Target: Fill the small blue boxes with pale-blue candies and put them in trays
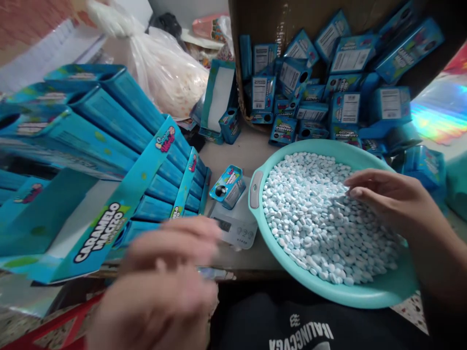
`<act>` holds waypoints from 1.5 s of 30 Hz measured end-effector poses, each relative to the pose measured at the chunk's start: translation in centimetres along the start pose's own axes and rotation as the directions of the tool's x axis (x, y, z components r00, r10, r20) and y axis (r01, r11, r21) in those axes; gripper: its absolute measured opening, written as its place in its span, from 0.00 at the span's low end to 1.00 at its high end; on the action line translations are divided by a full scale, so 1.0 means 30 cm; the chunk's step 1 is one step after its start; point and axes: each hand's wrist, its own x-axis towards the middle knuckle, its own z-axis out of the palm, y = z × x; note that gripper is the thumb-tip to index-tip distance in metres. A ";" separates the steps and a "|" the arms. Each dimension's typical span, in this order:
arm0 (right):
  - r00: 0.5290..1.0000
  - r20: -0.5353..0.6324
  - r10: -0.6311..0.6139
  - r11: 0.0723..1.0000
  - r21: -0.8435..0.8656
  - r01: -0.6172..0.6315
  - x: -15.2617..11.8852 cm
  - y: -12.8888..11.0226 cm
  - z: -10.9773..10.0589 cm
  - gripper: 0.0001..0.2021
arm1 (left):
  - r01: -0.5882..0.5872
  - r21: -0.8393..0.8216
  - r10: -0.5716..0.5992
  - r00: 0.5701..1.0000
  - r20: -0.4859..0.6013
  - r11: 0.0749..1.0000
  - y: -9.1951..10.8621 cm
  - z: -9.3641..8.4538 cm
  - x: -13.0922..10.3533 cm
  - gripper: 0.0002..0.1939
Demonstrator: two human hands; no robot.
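My right hand (390, 201) is over the turquoise basin (328, 289), its thumb and fingertips drawn together just above small white and pale blue candies (321, 218). Whatever those fingertips pinch is too small to make out. Smeared by motion, my left hand (168, 282) hangs in front of the table edge, left of the basin; its grip is unclear. A small blue candy box (229, 186) marked "Caramelo Macizo" rests on a digital scale (235, 233), whose front part and buttons show between my hands.
On the left stand blue display trays (146, 180) with long blue cartons. A cardboard box (255, 14) on its side at the back right holds many small blue boxes (352, 53). Behind the trays sits a knotted plastic bag (164, 68). An opened tray (219, 97) stands beside it.
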 end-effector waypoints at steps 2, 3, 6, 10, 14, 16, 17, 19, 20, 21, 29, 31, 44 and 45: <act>0.994 0.074 -0.085 0.996 -0.001 0.085 0.002 -0.001 -0.003 0.14 | -0.061 -0.045 0.056 0.992 -0.110 0.997 -0.049 0.063 0.055 0.12; 0.984 0.108 -0.145 0.989 -0.012 0.147 0.003 -0.003 -0.004 0.13 | -0.108 -0.066 0.097 0.984 -0.152 0.992 -0.077 0.096 0.073 0.15; 0.937 0.184 -0.296 0.949 -0.055 0.311 0.006 -0.010 -0.007 0.11 | -0.091 -0.166 0.070 0.989 -0.128 0.982 -0.158 0.196 0.087 0.33; 0.935 0.174 -0.308 0.944 -0.065 0.323 0.005 -0.018 -0.008 0.13 | 0.198 -0.257 -0.204 0.979 0.003 0.946 -0.223 0.304 0.084 0.48; 0.947 0.175 -0.268 0.958 -0.058 0.282 0.004 -0.020 -0.008 0.16 | 0.075 -0.116 -0.077 0.997 -0.017 0.990 -0.213 0.323 0.126 0.30; 0.952 0.172 -0.254 0.963 -0.042 0.265 0.003 -0.022 -0.008 0.17 | -0.163 -0.021 0.161 0.983 -0.085 0.986 -0.176 0.296 0.156 0.29; 0.953 0.173 -0.247 0.966 -0.029 0.256 0.002 -0.023 -0.007 0.17 | -0.267 0.033 0.269 0.958 -0.094 0.963 -0.152 0.279 0.172 0.32; 0.956 0.179 -0.233 0.971 -0.009 0.239 -0.001 -0.026 -0.007 0.17 | -0.431 0.130 0.431 0.902 0.030 0.893 -0.104 0.249 0.204 0.33; 0.957 0.180 -0.226 0.973 -0.006 0.231 -0.002 -0.029 -0.007 0.16 | -0.506 0.158 0.496 0.863 0.099 0.848 -0.082 0.239 0.219 0.32; 0.960 0.177 -0.216 0.975 -0.009 0.221 -0.004 -0.031 -0.007 0.16 | -0.567 0.176 0.544 0.823 0.162 0.805 -0.064 0.233 0.234 0.31; 0.960 0.149 -0.236 0.970 -0.026 0.242 -0.008 -0.028 -0.001 0.13 | -0.586 0.303 0.549 0.810 0.206 0.751 -0.048 0.258 0.266 0.27; 0.959 0.148 -0.241 0.968 -0.040 0.249 -0.005 -0.026 0.000 0.13 | -0.542 0.267 0.520 0.840 0.153 0.797 -0.065 0.263 0.255 0.26; 0.904 0.383 -0.189 0.925 -0.240 0.295 -0.003 0.023 0.014 0.26 | 0.311 -0.287 -0.249 0.940 0.231 0.906 -0.268 0.293 0.108 0.44; 0.903 0.387 -0.186 0.923 -0.247 0.295 0.001 0.024 0.015 0.25 | 0.351 -0.361 -0.266 0.927 0.264 0.864 -0.279 0.296 0.095 0.45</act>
